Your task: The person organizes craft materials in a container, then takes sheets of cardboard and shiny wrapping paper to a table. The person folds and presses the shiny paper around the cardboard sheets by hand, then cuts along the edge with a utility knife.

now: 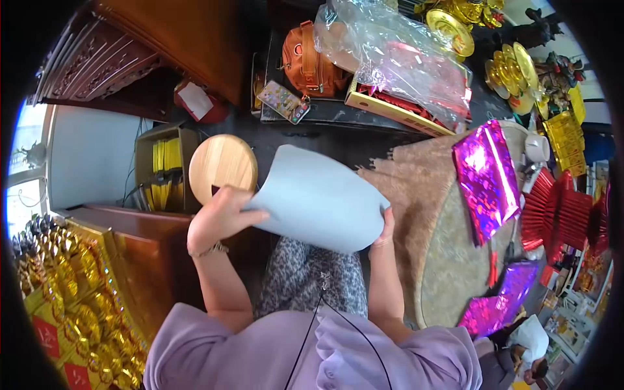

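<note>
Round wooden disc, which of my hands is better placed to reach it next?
Probably your left hand: both it and your right hand hold the pale sheet, but the left appears much nearer the wooden disc.

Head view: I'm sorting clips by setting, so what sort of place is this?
Probably a shop or workroom for festive or ceremonial goods, judging by the gold ornaments massed at the left, the red pleated decorations at the right and the shiny purple foil piece.
</note>
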Tool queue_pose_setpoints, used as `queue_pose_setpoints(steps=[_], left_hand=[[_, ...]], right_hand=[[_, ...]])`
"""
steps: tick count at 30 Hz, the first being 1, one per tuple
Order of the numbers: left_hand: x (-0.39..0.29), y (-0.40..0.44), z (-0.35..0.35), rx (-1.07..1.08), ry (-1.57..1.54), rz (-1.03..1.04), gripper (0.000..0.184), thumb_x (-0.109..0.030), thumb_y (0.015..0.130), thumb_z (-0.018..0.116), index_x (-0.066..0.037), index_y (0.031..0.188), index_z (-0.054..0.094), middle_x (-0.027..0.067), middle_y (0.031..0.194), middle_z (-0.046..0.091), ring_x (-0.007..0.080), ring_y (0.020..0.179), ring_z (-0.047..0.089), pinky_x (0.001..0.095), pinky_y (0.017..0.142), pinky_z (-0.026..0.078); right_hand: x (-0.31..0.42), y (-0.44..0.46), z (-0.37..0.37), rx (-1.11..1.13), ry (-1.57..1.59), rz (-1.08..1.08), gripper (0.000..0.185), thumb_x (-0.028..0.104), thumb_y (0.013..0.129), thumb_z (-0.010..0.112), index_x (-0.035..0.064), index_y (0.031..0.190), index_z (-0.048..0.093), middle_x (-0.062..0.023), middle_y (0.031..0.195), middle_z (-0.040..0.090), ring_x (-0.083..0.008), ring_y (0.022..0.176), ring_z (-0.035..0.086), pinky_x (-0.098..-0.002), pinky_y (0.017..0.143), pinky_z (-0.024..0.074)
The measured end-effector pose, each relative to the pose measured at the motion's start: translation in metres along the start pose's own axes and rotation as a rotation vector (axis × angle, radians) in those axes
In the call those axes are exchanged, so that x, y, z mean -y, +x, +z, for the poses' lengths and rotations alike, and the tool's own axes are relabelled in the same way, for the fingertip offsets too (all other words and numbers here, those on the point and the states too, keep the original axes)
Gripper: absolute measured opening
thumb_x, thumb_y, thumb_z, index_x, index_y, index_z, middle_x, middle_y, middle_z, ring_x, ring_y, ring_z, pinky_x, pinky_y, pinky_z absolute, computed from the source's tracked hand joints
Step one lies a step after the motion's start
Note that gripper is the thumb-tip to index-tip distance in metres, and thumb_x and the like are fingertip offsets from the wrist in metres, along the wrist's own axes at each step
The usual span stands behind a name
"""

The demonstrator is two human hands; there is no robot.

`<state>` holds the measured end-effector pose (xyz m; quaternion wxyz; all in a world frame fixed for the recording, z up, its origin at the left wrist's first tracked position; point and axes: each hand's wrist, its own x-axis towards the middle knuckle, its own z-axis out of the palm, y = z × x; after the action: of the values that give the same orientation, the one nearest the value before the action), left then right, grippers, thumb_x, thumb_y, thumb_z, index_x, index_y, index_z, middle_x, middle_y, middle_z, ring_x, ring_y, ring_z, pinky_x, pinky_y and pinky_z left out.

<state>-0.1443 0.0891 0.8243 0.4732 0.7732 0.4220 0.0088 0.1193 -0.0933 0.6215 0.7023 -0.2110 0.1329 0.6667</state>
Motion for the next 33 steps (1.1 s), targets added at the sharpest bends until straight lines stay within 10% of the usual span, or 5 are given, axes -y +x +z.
queue_pose_setpoints(steps=[10, 28, 33], left_hand=[[-0.036, 0.016, -0.001, 0.114, -0.183, 0.024, 0.021, -0.009, 0.071, 0.064, 0.007, 0.084, 0.06, 0.0046, 0.067, 0.059, 0.0102, 0.056, 0.047, 0.0217, 0.054, 0.041], [-0.292, 0.011, 0.152, 0.526, -0.437, 0.587, 0.021, -0.003, 0.073, 0.063, 0.004, 0.093, 0.062, 0.0046, 0.082, 0.064, 0.0096, 0.069, 0.054, 0.0195, 0.064, 0.045], [-0.314, 0.002, 0.202, 0.665, -0.682, 0.333, 0.019, -0.002, 0.073, 0.064, 0.002, 0.092, 0.064, 0.0042, 0.082, 0.065, 0.0097, 0.069, 0.057, 0.0201, 0.064, 0.045]], right_hand=[[0.017, -0.152, 0.096, -0.398, -0.515, -0.289, 0.045, -0.004, 0.072, 0.063, -0.0003, 0.115, 0.05, -0.0133, 0.105, 0.058, -0.0213, 0.091, 0.057, -0.0298, 0.082, 0.0452], [0.123, -0.427, 0.159, -0.505, -0.578, -1.415, 0.022, -0.002, 0.075, 0.058, -0.0033, 0.098, 0.06, -0.0102, 0.09, 0.063, -0.0159, 0.077, 0.059, -0.023, 0.069, 0.0444], [0.146, -0.463, 0.135, -0.577, -0.871, -1.245, 0.023, 0.0, 0.072, 0.063, -0.0042, 0.095, 0.061, -0.0093, 0.086, 0.064, -0.0158, 0.076, 0.059, -0.0229, 0.07, 0.0445]])
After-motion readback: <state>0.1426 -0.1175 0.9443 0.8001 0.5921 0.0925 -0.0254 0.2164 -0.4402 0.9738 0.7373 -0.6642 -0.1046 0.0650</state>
